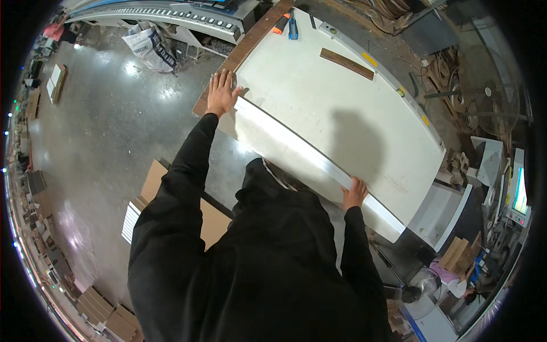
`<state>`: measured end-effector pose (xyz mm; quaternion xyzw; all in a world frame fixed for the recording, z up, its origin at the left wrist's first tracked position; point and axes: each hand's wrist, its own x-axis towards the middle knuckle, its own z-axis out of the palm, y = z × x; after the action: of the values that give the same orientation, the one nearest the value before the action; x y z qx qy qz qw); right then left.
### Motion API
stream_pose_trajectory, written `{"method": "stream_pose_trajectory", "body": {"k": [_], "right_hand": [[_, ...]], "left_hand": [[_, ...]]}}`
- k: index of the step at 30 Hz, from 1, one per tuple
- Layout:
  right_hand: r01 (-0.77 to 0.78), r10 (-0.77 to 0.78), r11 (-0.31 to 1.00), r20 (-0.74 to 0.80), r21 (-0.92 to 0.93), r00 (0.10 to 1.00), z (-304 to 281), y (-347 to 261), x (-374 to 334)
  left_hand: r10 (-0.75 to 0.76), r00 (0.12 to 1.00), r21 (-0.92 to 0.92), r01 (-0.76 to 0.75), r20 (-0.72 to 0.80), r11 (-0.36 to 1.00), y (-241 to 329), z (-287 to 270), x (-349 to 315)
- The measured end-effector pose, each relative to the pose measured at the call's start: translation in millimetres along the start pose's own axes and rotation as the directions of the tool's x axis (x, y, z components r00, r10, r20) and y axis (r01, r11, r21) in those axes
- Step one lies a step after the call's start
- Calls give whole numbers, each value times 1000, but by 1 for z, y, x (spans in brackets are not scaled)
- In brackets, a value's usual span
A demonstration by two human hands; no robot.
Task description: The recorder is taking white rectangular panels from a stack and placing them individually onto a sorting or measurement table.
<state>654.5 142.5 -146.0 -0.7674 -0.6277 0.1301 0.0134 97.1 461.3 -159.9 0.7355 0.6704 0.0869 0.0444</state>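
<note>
A long, straight silver-white strip (296, 145) lies along the near side of a white-topped table (296, 85). My left hand (223, 94) rests at its far-left end, fingers spread over the table's brown wooden edge (250, 43). Farther right along the strip, my right hand (355, 192) grips it, with fingertips over the far side and the thumb to the left. Across the tabletop lies a short brown wood strip (347, 63). A long level with yellow marks (370, 60) follows the far edge. An orange-and-black tool (280, 24) and a blue hand tool (293, 27) lie at the far corner.
Beyond the left corner, a printed white sack (149, 47) stands near a long machine (165, 15). Cardboard (213, 222) lies low at my left. To the right are a fan (488, 91), a lit screen (519, 191) and wood blocks (457, 255).
</note>
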Motion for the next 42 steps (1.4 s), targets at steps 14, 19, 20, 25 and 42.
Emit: {"method": "stream_pose_trajectory", "body": {"k": [14, 19, 20, 25, 42], "right_hand": [[-65, 68, 995, 35, -78, 997, 2, -8, 1], [-53, 53, 996, 2, -74, 999, -3, -13, 3], [-51, 51, 995, -1, -86, 999, -3, -15, 4], [-59, 61, 995, 16, -74, 998, -4, -16, 4], [-108, 123, 984, 98, -140, 988, -2, -14, 10]], "left_hand": [[4, 982, -140, -31, -187, 990, 5, 7, -6], [8, 946, -293, -108, -324, 950, 4, 6, -5], [12, 940, -305, -123, -342, 944, 4, 6, -4], [28, 930, -308, -149, -365, 940, 5, 6, -6], [33, 939, -277, -134, -341, 952, 4, 1, -6]]}}
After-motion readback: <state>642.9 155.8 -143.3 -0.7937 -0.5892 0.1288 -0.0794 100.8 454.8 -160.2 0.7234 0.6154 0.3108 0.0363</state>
